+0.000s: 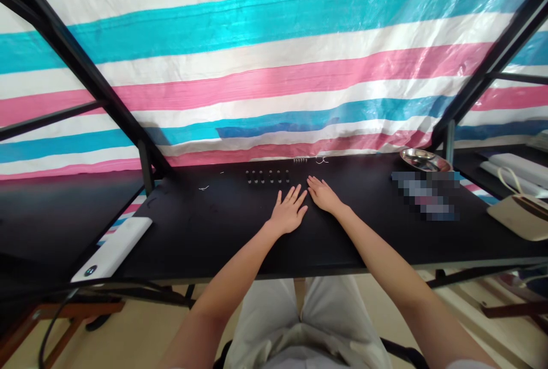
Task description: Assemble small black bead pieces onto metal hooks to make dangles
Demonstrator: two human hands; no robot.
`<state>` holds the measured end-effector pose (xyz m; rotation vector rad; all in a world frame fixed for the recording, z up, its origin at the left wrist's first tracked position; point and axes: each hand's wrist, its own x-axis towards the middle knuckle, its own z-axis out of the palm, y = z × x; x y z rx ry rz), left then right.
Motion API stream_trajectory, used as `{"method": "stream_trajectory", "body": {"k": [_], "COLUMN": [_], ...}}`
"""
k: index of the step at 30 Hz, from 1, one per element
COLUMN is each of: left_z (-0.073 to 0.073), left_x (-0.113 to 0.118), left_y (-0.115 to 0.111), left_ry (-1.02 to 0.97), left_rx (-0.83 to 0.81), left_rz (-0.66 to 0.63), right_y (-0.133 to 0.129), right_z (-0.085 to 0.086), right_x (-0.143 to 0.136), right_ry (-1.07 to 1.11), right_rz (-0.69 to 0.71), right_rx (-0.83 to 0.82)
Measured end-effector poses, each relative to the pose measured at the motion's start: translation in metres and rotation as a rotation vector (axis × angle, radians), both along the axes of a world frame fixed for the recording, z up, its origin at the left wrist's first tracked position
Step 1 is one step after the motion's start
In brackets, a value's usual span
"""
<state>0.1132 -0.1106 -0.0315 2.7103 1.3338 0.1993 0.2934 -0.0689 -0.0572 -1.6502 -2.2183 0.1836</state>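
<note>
My left hand [288, 213] lies flat on the black table [205, 232], fingers spread and holding nothing. Just right of it, my right hand [324, 194] also rests palm down, its fingers stretched out and nothing in them. A row of several small dark cylinders with light ends [262, 177] stands just beyond my left fingertips, apart from them. Behind the hands, near the table's back edge, is a row of tiny silvery pieces [300, 160]. Some thin white bits of string or wire [322, 161] lie beside that row.
A shiny metal dish [426, 160] sits at the back right, with a blurred-out item [426, 197] before it. On the left edge lies a white power bank [112, 249] with a cable. A beige bag [520, 216] is far right. Striped sheeting [274, 84] hangs behind, between black frame bars.
</note>
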Motion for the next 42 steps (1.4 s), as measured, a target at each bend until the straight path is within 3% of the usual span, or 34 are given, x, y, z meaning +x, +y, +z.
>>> {"method": "stream_trajectory", "body": {"k": [15,27,34,42], "left_z": [-0.003,-0.001,-0.002,0.001], "left_x": [-0.003,-0.015,-0.017,-0.016], "left_y": [0.002,0.010,0.012,0.010], "left_ry": [-0.035,-0.035,-0.028,-0.033], "left_rx": [-0.012,-0.064,-0.083,-0.102], "left_rz": [0.023,0.252,0.296,0.303], "right_y": [0.002,0.031,0.046,0.047], "right_z": [-0.001,0.010,0.012,0.015], "right_x": [-0.002,-0.030,-0.049,-0.056], "right_ry": [0.153,0.569,0.631,0.529], "right_rz": [-0.014,-0.018,0.000,-0.005], "right_rx": [0.017,-0.001,0.019,0.052]}}
